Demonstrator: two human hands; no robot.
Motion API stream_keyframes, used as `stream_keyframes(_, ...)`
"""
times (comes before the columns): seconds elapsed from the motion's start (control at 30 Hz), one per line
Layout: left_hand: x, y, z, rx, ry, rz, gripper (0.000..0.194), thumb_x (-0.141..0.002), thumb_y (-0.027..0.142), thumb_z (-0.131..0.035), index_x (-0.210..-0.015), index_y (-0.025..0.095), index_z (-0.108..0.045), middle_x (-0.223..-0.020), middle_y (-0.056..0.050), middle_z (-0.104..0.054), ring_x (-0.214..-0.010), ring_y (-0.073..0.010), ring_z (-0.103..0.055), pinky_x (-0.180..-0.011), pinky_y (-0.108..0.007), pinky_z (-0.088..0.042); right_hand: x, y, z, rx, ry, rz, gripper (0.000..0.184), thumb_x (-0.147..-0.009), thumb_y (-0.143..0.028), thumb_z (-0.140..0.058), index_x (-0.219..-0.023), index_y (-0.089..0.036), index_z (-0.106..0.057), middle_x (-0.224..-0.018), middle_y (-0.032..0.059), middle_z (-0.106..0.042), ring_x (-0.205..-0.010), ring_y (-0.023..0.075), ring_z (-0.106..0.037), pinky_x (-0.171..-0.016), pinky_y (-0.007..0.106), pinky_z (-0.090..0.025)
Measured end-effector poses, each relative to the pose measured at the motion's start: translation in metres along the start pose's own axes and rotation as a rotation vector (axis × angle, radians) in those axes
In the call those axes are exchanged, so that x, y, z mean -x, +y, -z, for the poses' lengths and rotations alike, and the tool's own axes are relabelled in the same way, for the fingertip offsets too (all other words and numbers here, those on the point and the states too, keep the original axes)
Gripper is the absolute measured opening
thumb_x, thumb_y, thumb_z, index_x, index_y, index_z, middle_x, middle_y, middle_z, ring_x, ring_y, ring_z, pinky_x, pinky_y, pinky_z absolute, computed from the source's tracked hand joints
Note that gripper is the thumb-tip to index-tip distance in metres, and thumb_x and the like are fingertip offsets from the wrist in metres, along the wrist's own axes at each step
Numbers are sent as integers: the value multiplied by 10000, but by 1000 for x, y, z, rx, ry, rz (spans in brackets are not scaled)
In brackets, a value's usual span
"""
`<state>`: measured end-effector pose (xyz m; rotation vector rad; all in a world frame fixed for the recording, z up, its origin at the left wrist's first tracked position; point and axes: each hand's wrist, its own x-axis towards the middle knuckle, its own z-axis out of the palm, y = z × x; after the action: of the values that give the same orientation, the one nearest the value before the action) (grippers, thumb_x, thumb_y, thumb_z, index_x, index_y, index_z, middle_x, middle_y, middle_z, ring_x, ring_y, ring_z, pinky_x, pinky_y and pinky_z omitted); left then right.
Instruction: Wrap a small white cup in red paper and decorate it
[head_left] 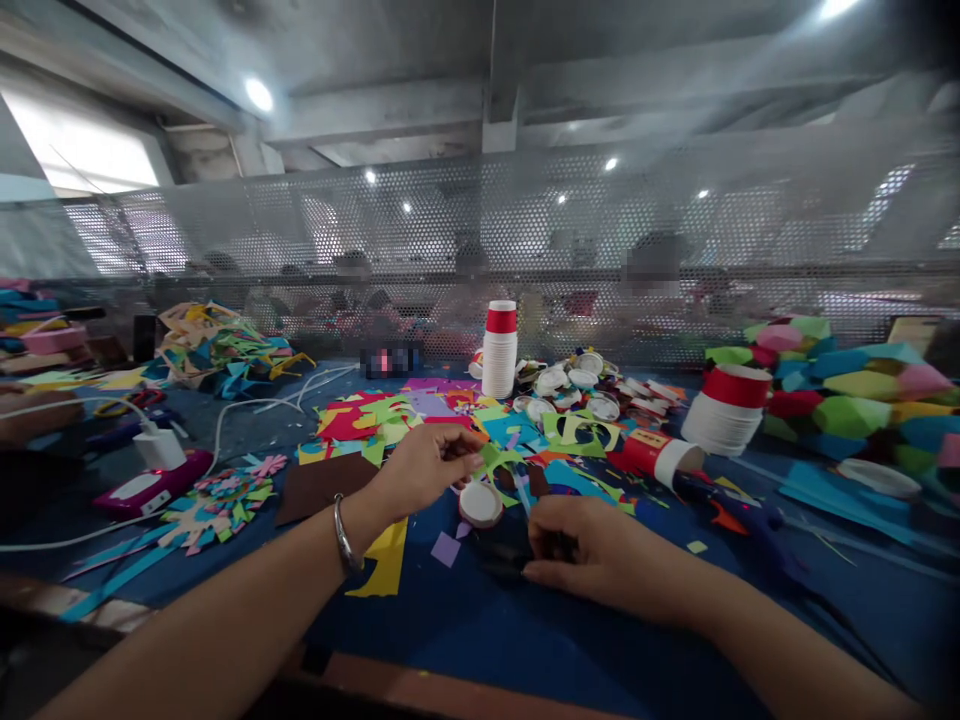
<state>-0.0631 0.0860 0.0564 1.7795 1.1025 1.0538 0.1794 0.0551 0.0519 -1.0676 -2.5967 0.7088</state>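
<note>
My left hand (431, 468), with a silver bangle at the wrist, pinches at a small piece of green paper (496, 460). My right hand (581, 545) is curled just to the right and lower. A thin pale strip (523, 490) rises from its fingertips toward the green paper; what it belongs to is hidden. Between the hands lies a round white lid (480, 504) on the blue table. Close by are a purple paper square (445, 549), a yellow paper offcut (384, 562) and a brown sheet (322, 487). A dark blurred patch shows below the right fingertips.
Colourful scraps (375, 418) spread behind my hands. Paper cups are stacked in the middle (499, 360) and at the right (724, 420); a red cup (652, 455) lies tipped. A blue glue gun (739, 510) rests right. A power strip (154, 485) with cables sits left. A co-worker's hand (37, 415) is far left.
</note>
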Motion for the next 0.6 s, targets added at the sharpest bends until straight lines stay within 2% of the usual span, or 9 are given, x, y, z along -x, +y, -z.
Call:
stream_keyframes(0.17, 0, 5, -5, 291, 28, 112, 178, -761, 276, -684, -841, 176, -560, -665, 14, -609, -602, -134, -624, -593, -271, -504, 2, -3, 3, 21, -42, 15, 98, -794, -272, -702, -820, -214, -626, -816, -3, -604, -674, 128, -529, -566, 238, -366)
stream_keyframes(0.27, 0, 7, -5, 365, 5, 169, 160, -771, 259, -673, -821, 175, -546, -648, 22, -592, -583, -108, -594, -555, -231, -455, 3, -2, 3, 14, -53, 39, 45, -795, -211, -665, -823, -214, -630, -843, 2, -601, -694, 129, -537, -582, 239, -378)
stream_keyframes(0.4, 0, 8, -2, 423, 15, 196, 140, -757, 214, -696, -785, 160, -570, -623, 32, -567, -527, -59, -489, -507, -193, -366, 4, -2, 3, -26, -22, 18, 114, -763, -118, -609, -831, -209, -601, -812, -2, -588, -658, 122, -530, -563, 236, -383)
stream_keyframes(0.6, -4, 7, 2, 684, 62, 227, 152, -707, 161, -741, -751, 142, -597, -694, -4, -615, -633, -78, -568, -627, -207, -457, 3, -3, 7, -84, 85, 21, 123, -788, -115, -580, -863, -210, -562, -868, 8, -592, -735, 142, -528, -653, 268, -422)
